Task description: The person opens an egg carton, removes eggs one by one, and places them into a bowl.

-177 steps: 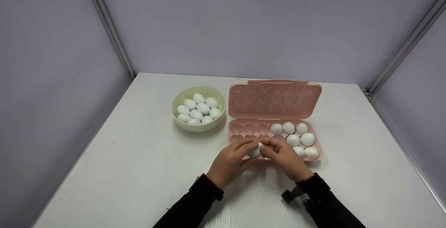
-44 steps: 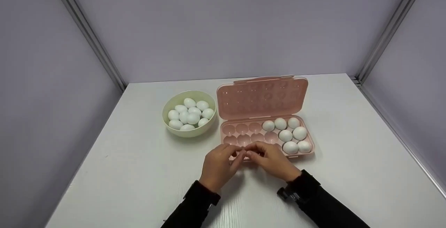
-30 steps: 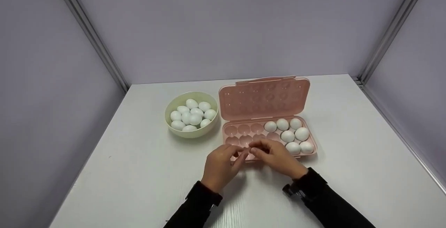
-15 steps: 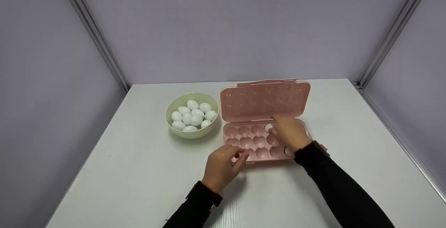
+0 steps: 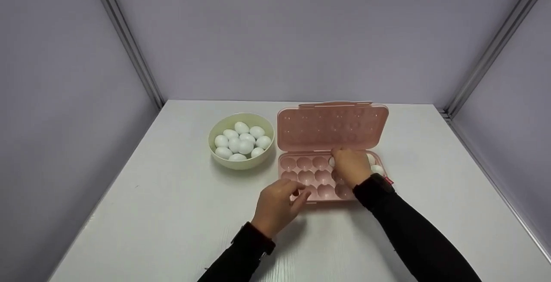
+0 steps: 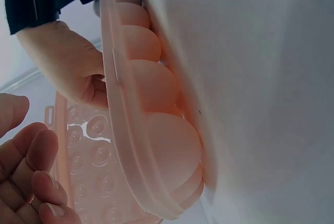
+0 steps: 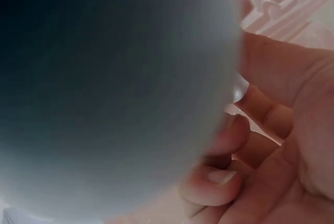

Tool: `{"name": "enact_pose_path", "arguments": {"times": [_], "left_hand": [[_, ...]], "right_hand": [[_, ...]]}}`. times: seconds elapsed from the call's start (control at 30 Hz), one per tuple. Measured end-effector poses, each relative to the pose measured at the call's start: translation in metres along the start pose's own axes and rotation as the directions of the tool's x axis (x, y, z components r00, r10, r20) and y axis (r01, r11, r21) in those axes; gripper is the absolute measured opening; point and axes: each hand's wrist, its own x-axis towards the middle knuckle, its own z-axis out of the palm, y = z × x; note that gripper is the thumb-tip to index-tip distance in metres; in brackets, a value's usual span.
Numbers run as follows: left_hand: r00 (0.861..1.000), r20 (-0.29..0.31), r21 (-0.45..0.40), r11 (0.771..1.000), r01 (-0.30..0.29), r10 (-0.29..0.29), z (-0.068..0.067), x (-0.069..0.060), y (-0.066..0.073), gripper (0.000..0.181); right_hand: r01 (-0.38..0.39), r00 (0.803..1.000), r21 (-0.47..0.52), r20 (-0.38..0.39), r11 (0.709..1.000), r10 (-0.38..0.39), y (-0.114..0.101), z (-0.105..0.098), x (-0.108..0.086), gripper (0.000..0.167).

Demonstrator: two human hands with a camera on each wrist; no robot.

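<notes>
The pink egg carton (image 5: 297, 202) lies with its lid (image 5: 331, 129) raised at the back. Over its back row, the right hand (image 5: 352, 168) has thumb and fingers curled about a white egg (image 5: 331, 162); in the right wrist view that hand (image 7: 282, 130) shows only a sliver of the egg (image 7: 240, 89) between its fingers. The left hand (image 5: 277, 206) hovers at the front left corner of the carton, holding nothing, with thumb and fingers apart; its fingers (image 6: 42, 148) show beside the carton in the left wrist view. More eggs (image 5: 377, 170) are partly hidden behind the right hand.
A pale green bowl (image 5: 241, 165) with several white eggs (image 5: 246, 146) stands left of the carton on the white table (image 5: 172, 213). Grey panels (image 5: 275, 36) enclose the table at the back and sides. A large blurred pale shape (image 7: 115, 98) fills much of the right wrist view.
The egg held between both hands in the earliest frame is gone from there, and the bowl shows another egg. My right hand has moved from beside the left to the back row.
</notes>
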Motion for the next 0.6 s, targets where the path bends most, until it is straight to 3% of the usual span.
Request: {"name": "enact_pose_path", "arguments": {"times": [0.23, 0.43, 0.5, 0.53, 0.6], "left_hand": [[1.0, -0.019, 0.0, 1.0, -0.021, 0.021, -0.001, 0.0, -0.001, 0.013], [0.998, -0.041, -0.001, 0.999, -0.045, 0.045, -0.001, 0.0, -0.001, 0.013], [0.998, -0.04, -0.003, 0.999, -0.044, 0.044, -0.001, 0.001, -0.001, 0.012], [0.998, -0.039, -0.005, 0.999, -0.044, 0.043, -0.001, 0.0, -0.002, 0.012], [0.998, -0.038, -0.004, 0.999, -0.043, 0.043, 0.0, 0.0, -0.002, 0.013]], "right_hand": [[-0.018, 1.0, -0.023, 0.025, 1.0, 0.018, 0.0, -0.002, 0.003, 0.035], [-0.085, 0.996, 0.12, 0.036, 0.989, 0.081, 0.004, -0.023, -0.004, 0.023], [-0.106, 0.994, 0.238, 0.047, 0.965, 0.098, 0.006, -0.032, -0.01, 0.029], [-0.118, 0.993, 0.321, 0.053, 0.94, 0.107, 0.007, -0.035, -0.014, 0.031], [-0.127, 0.992, 0.515, 0.058, 0.848, 0.114, 0.009, -0.036, -0.024, 0.034]]}}
